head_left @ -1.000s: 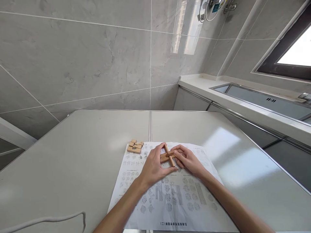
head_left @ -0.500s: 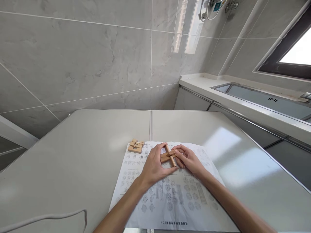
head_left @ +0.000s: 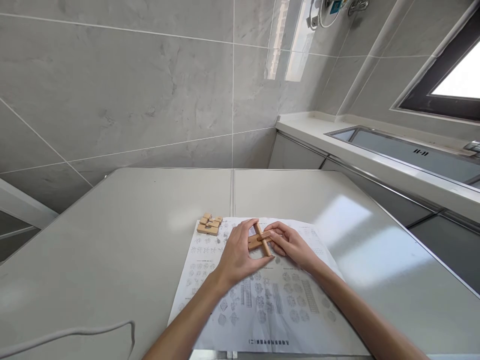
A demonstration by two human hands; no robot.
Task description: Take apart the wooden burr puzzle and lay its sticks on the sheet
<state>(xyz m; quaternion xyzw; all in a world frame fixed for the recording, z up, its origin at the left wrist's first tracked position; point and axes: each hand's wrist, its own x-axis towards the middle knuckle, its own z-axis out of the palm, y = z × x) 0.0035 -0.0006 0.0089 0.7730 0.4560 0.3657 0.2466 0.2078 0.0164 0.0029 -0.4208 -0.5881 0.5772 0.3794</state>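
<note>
Between my hands, just above the printed sheet (head_left: 225,330), are wooden puzzle pieces (head_left: 255,244) fitted together in a cross. My left hand (head_left: 236,255) grips one stick of the cross by its two ends, thumb at the near end and fingers at the far end. With thumb and fingertips my right hand (head_left: 290,244) pinches the right end of the crossing piece. Some fingers of the right hand are hidden behind the wood. Several loose wooden puzzle pieces (head_left: 208,229) lie in a small group at the sheet's far left corner.
The sheet rests on a pale table (head_left: 123,240) with a seam down its middle. A white cable (head_left: 75,332) runs along the near left. Behind stands a grey tiled wall (head_left: 150,90). To the right is a counter (head_left: 303,125) with a sink (head_left: 405,150).
Almost nothing differs. Both hands keep their hold on the crossed wooden pieces, and the right fingers have shifted very slightly. The whole view has moved a little.
</note>
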